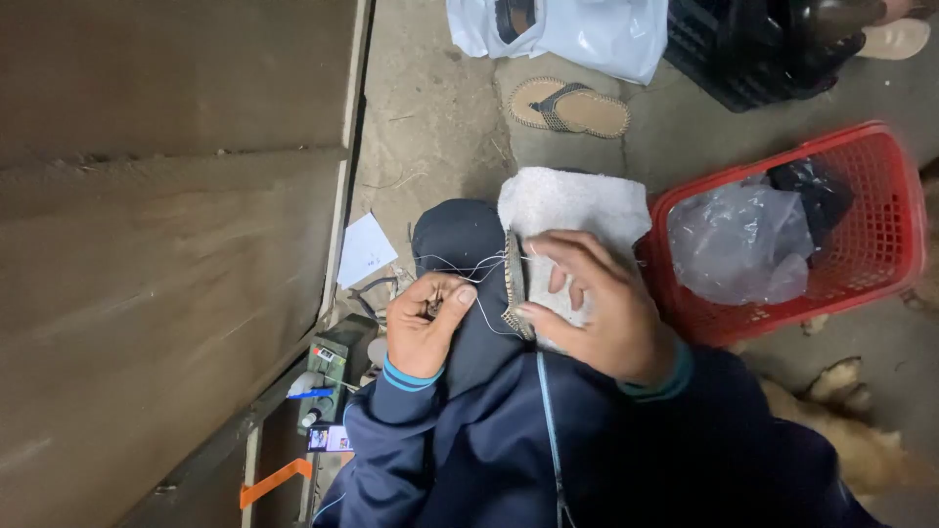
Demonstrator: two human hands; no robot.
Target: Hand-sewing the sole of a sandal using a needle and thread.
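Two hands are busy over the person's lap, where a white fleecy piece (572, 205) lies across the dark-trousered knee (458, 240). The right hand (602, 308) presses down on the fleece, fingers spread, thumb and forefinger steadying a woven patterned strip (514, 284) that runs along the fleece's near edge. Its grip is a flat hold rather than a closed fist. The left hand (423, 323) is pinched shut on something small between thumb and fingertips, most likely a needle, though it is too small to tell. A pale thread (468, 269) loops from that pinch across to the strip.

I judge that a stitch is being drawn through, joining strip to fleece. The next pull would call for the thread to be kept taut and free of tangles while the right hand keeps the strip from sliding.

On the concrete floor, a red plastic basket (895, 196) with a clear bag in it stands just beside the right arm. A flip-flop sandal (569, 106) lies beyond the knee, and a white slip of paper (367, 249) sits near the wooden panel's edge.
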